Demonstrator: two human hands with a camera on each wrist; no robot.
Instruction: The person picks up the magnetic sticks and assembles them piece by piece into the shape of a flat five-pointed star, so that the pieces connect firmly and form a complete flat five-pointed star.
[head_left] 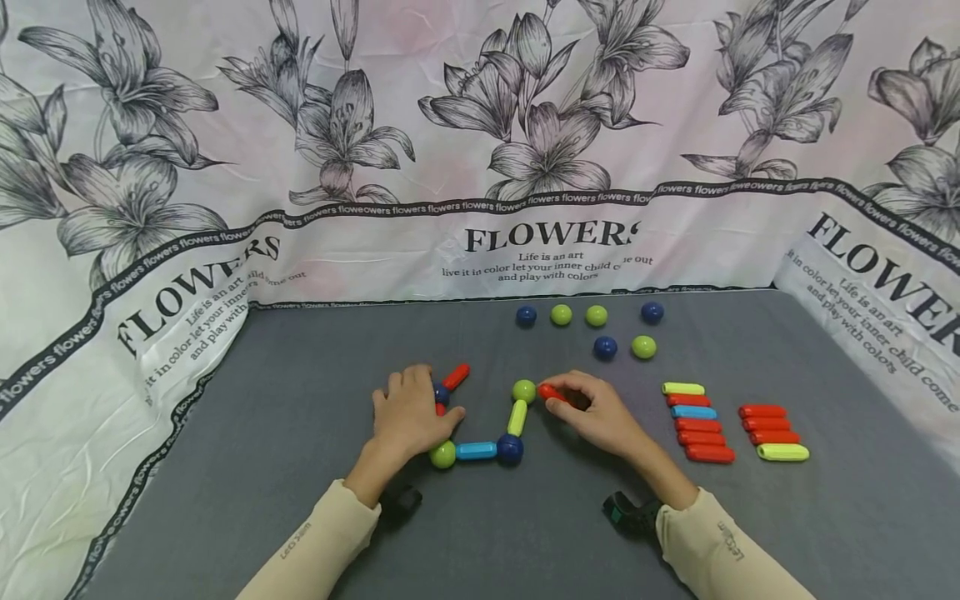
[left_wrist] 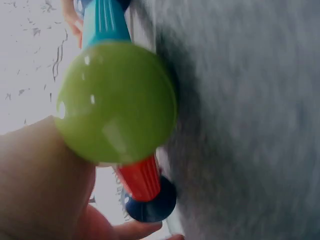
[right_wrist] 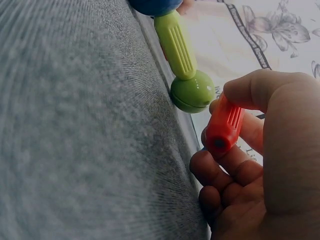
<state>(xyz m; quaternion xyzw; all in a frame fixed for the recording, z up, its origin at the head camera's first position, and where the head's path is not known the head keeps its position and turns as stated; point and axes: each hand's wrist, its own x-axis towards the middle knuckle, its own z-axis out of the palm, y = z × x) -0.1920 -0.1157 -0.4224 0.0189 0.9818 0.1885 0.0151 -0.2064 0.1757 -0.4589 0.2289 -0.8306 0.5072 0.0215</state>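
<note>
A chain of toy balls and sticks lies on the table. My left hand (head_left: 411,417) grips its left side, covering part of a dark blue ball (head_left: 441,394) and a red stick; another red stick (head_left: 457,377) juts out beyond. Nearer me, a green ball (head_left: 442,455) joins a light blue stick (head_left: 476,451), then a second dark blue ball (head_left: 510,450). From there a yellow-green stick (head_left: 517,418) leads to another green ball (head_left: 524,392). Between thumb and fingers, my right hand (head_left: 597,412) pinches a loose red stick (right_wrist: 226,126), one end close beside that last green ball.
Several loose blue and green balls (head_left: 561,315) sit toward the back of the grey table (head_left: 300,500). At right, two columns of sticks (head_left: 699,425) lie side by side, mostly red. Flower-printed cloth (head_left: 360,250) borders the table at the back and sides.
</note>
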